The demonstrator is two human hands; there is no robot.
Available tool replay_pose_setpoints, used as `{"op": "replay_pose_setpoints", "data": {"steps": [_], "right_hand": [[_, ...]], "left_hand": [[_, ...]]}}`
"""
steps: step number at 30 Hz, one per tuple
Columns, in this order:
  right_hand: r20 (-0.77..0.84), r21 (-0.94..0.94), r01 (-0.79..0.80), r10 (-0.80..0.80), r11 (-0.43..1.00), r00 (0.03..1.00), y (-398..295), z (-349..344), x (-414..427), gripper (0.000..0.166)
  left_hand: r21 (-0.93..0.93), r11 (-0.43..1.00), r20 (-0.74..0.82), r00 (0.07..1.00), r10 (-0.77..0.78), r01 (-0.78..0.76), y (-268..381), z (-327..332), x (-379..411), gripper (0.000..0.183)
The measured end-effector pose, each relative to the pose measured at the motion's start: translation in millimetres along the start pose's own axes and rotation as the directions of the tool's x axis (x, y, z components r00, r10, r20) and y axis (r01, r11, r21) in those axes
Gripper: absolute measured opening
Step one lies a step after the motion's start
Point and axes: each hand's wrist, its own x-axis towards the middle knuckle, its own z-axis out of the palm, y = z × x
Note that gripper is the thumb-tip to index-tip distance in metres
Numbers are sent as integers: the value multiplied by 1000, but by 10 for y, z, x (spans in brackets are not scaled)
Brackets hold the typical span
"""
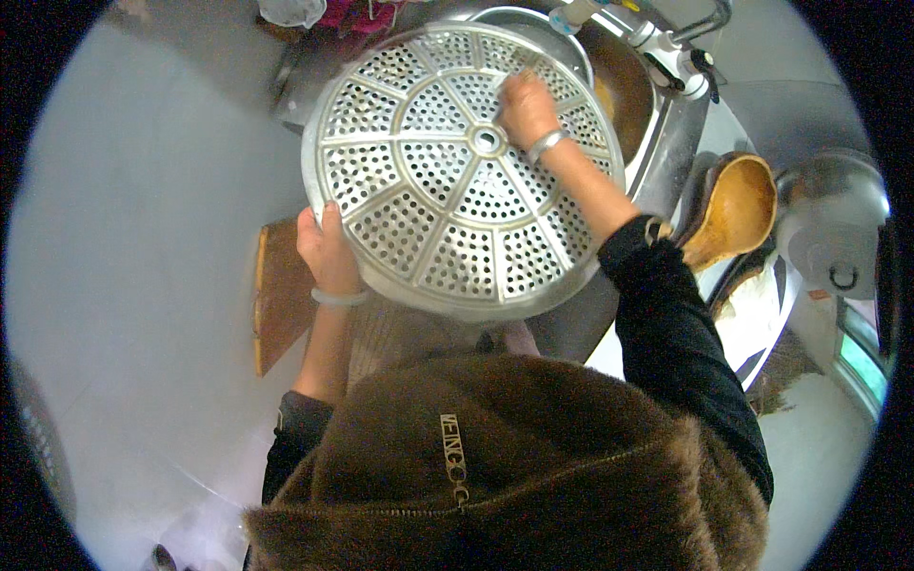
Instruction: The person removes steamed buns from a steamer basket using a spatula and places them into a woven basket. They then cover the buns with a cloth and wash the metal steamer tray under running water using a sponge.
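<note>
A large round metal steamer plate [457, 178], pierced with many small holes, is held up over the near edge of the sink [628, 107]. My left hand [328, 243] grips its lower left rim, with the thumb on the upper face. My right hand [527, 107] is bent into a fist on the plate's face, just up and right of the centre hole. It is slightly blurred, and whether it holds anything is hidden. Behind the plate, part of a round metal basin [564, 43] shows in the sink.
A faucet [671, 61] stands at the sink's upper right. On the right lie a gourd ladle [735, 207] and a white object [750, 314], with a large metal lid [828, 221] beyond. A wooden board [278, 292] is at the left, a clear container [293, 11] at the top.
</note>
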Motion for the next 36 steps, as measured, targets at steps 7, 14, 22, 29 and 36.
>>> {"op": "replay_pose_setpoints", "data": {"steps": [7,14,22,29,36], "right_hand": [[-166,62,187,-175,980,971,-457,-637,-1246,13],[-243,47,122,-107,991,964,170,-1022,-2009,10],[-342,-69,-185,152,980,927,1937,-1838,-2079,18],[-209,-177,-205,167,963,964,2546,-1466,-1714,20],[-186,-1,-229,225,973,956,1942,-1258,-1474,15]], "left_hand": [[-116,990,35,997,-73,77,394,-287,-481,19],[-18,989,-60,987,-147,146,705,83,-1369,23],[93,936,175,920,-350,339,921,757,-2047,17],[65,834,546,680,-489,548,475,676,-1537,40],[-148,885,229,886,-404,442,43,1082,-1453,29]]}}
